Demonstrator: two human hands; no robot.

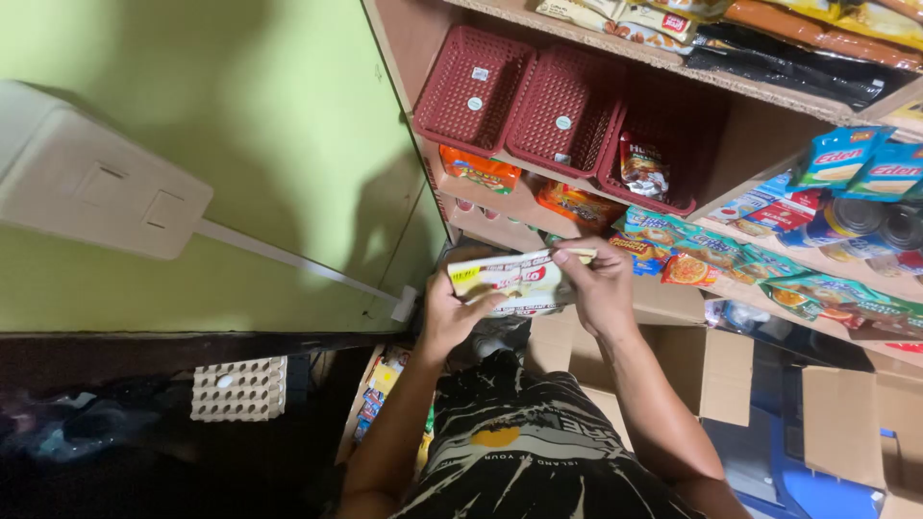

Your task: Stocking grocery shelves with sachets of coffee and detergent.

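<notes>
A green wall (pixel 240 144) fills the left of the view, with a white switch box (pixel 91 183) and its conduit fixed to it. To the right a wooden shelf unit (pixel 538 207) is seen, its upper tiers loaded with dark and orange packets, its middle tier carrying three red baskets (pixel 562 111), of which the rightmost holds a single sachet while the other two look empty. Lower tiers are lined with colourful sachets (pixel 711 255), blue packs and tins at the far right. Below, an open carton (pixel 731 370) is set at the person's right, and an egg tray (pixel 238 389) lies in the dark at lower left. A pale flat pack (pixel 514 282) is held in front of the shelf, just above the person's lap, apart from every tier. The left hand (pixel 447 312) is clamped on its left end from beneath; the right hand (pixel 596 284) is closed on its upper right edge, fingers pinching it. As judged from this, much of the shelf is already stocked, two baskets remain unfilled, and the pack is not yet placed.
</notes>
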